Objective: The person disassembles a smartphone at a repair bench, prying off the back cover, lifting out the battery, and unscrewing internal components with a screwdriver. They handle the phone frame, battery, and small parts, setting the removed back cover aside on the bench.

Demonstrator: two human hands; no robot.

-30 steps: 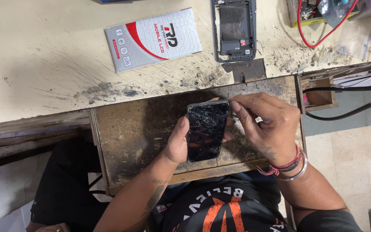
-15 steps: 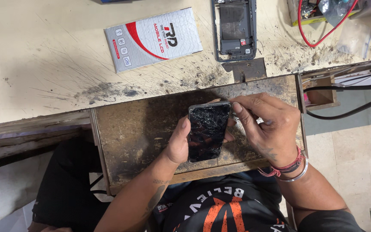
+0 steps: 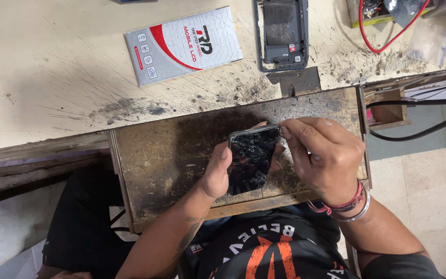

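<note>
My left hand [image 3: 217, 173] grips a black phone with a cracked screen [image 3: 251, 160] by its left edge, holding it above a worn wooden drawer board [image 3: 156, 155]. The fingertips of my right hand [image 3: 322, 155] pinch at the phone's upper right corner. Whether a small tool sits between those fingers I cannot tell. Red thread and a metal bangle circle my right wrist.
On the scratched beige workbench [image 3: 52, 62] lie a white and red padded packet [image 3: 184, 45] and an opened grey phone frame [image 3: 282, 32]. Red wire [image 3: 383, 41] and a cluttered tray are at the far right. Black cables [image 3: 414, 116] hang by a small wooden box.
My right hand's fingertips have shifted slightly to the phone's top right corner. The phone and left hand stay nearly still.
</note>
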